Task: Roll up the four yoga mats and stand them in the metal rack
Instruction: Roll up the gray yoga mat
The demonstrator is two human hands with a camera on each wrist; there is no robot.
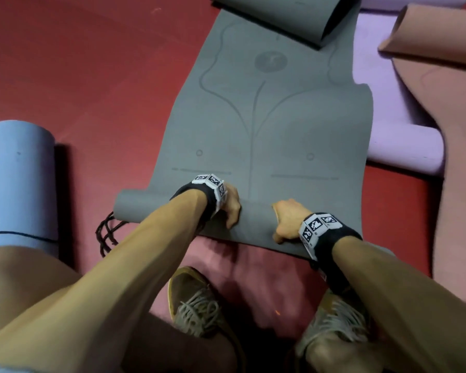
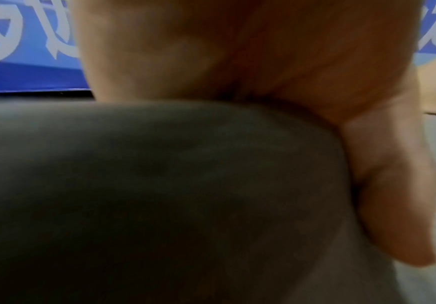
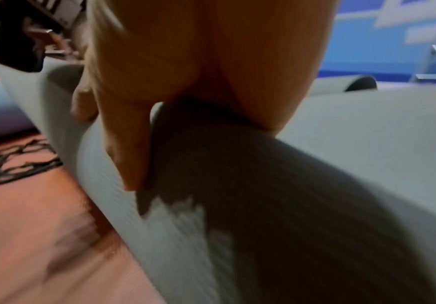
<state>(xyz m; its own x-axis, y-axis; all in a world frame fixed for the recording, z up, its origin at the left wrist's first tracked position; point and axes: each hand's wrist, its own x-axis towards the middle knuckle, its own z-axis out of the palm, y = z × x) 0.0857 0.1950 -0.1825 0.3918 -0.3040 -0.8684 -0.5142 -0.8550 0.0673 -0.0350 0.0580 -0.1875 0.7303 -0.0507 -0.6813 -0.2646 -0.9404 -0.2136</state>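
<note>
We see both hands side by side on the grey mat: left hand and right hand curl their grip around its rolled near end, thumbs underneath.

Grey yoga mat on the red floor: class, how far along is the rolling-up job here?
Done: only the light blue foam mat looks rolled. In hand: the grey yoga mat has just a short roll at its near end, under the grip of the left hand and right hand. Left: the lilac mat and the terracotta-pink mat lie partly unrolled; no mat is seen racked.
</note>
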